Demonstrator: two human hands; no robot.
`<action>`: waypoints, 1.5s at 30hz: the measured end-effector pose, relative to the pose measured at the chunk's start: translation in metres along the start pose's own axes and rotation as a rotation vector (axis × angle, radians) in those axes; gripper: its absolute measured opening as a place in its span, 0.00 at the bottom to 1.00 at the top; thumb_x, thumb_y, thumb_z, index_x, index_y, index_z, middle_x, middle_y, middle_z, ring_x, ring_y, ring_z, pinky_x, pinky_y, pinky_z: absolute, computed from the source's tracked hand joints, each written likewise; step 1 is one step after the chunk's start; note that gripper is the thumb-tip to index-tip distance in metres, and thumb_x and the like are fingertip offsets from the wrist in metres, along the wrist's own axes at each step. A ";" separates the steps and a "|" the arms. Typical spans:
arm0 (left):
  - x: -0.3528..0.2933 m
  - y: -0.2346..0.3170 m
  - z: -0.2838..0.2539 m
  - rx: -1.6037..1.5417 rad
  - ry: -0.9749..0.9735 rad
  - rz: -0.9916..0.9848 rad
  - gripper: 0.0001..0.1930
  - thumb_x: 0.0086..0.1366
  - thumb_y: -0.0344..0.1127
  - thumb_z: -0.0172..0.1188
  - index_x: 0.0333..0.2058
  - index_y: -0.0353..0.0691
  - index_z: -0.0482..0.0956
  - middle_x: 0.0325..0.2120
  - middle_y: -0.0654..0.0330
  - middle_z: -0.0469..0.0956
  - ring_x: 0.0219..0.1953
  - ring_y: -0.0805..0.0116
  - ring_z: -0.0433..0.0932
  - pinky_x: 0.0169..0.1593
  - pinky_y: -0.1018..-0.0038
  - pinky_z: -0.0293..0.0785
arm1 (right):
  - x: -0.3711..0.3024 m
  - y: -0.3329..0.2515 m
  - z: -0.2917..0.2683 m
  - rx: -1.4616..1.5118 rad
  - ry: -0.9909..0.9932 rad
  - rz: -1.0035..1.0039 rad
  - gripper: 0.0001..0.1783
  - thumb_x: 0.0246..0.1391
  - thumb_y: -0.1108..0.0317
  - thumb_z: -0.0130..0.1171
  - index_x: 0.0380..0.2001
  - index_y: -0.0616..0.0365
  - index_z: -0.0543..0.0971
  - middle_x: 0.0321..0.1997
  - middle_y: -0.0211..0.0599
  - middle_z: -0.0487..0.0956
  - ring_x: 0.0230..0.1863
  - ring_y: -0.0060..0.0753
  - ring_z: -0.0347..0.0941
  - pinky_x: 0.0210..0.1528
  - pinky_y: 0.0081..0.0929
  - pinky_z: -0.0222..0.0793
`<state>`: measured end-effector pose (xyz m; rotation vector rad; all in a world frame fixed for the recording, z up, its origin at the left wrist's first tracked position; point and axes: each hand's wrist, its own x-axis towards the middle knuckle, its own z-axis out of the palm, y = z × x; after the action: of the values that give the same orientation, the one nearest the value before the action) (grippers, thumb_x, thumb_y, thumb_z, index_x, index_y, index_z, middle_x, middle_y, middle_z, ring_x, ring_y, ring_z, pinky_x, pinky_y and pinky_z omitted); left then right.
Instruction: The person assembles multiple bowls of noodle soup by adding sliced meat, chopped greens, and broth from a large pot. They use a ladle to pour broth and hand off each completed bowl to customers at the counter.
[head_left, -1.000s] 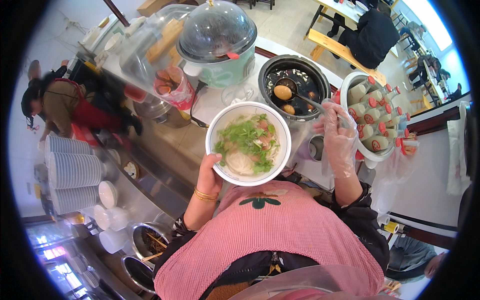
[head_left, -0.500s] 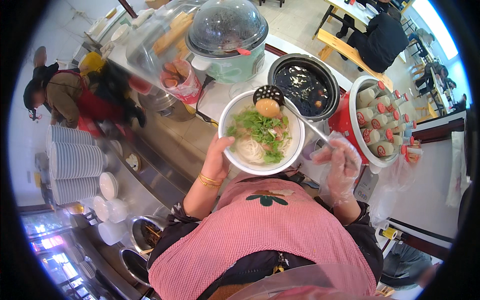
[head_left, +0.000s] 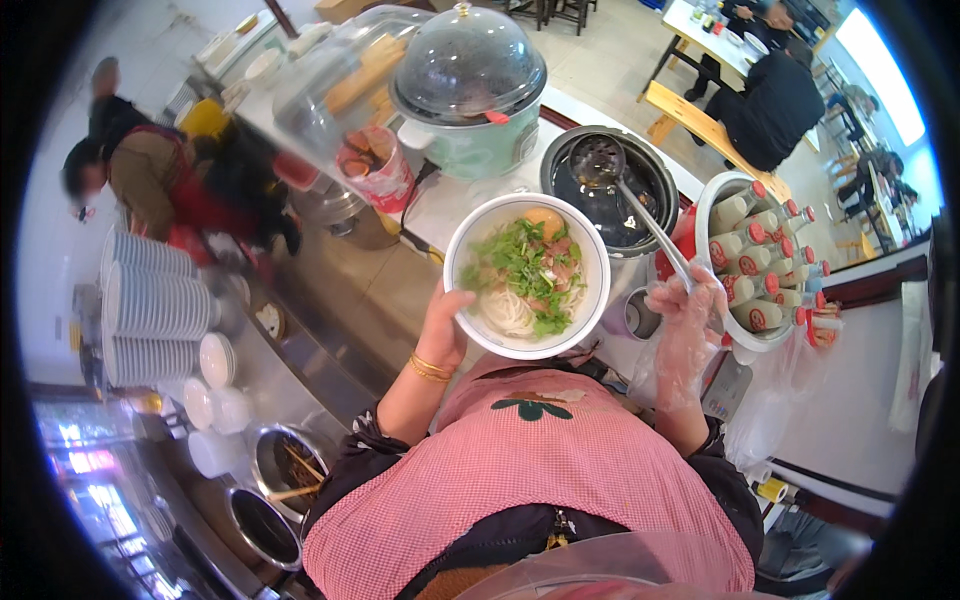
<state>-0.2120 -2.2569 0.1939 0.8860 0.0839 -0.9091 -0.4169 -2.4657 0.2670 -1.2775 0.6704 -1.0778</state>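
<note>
My left hand grips the near-left rim of a white bowl, thumb over the edge. In the bowl lie pale noodles, chopped green herbs, bits of meat and a brown egg at the far side. My right hand, in a clear plastic glove, is closed round the handle of a slotted spoon. The spoon's perforated head is over the dark pot of dark liquid, to the right of the bowl; whether it touches the liquid I cannot tell.
A green cooker with a glass lid stands beyond the bowl. A bucket of bottles stands at right. Further left are a pink tub, stacked bowls and a person in a red apron. Two metal pots sit lower left.
The egg has gone from the slotted spoon into the bowl, on top of the food. The spoon has moved from above the bowl to over the dark pot.
</note>
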 end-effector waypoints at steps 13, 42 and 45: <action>-0.172 -0.109 -0.016 -0.282 0.312 0.416 0.33 0.59 0.37 0.54 0.62 0.26 0.62 0.55 0.43 0.73 0.55 0.51 0.76 0.60 0.59 0.73 | 0.003 0.017 0.004 -0.487 -0.622 -0.430 0.30 0.58 0.76 0.58 0.65 0.57 0.70 0.76 0.51 0.56 0.73 0.44 0.56 0.73 0.41 0.50; -0.318 -0.199 0.009 -0.920 1.220 1.153 0.32 0.59 0.28 0.52 0.62 0.30 0.59 0.56 0.42 0.72 0.57 0.48 0.75 0.56 0.55 0.79 | -0.179 -0.003 0.282 0.039 -2.021 -0.476 0.12 0.54 0.81 0.59 0.40 0.56 0.83 0.57 0.44 0.75 0.60 0.44 0.71 0.62 0.35 0.66; -0.332 -0.198 -0.049 -0.983 1.094 1.112 0.31 0.58 0.31 0.54 0.61 0.29 0.63 0.55 0.45 0.74 0.55 0.53 0.77 0.56 0.59 0.78 | -0.204 0.005 0.324 -0.018 -1.998 -0.717 0.12 0.52 0.81 0.59 0.39 0.55 0.83 0.55 0.46 0.76 0.57 0.46 0.74 0.59 0.35 0.68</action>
<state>-0.5507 -2.0652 0.1738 0.2694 0.8130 0.7215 -0.2085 -2.1460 0.2987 -1.8900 -1.3368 0.1189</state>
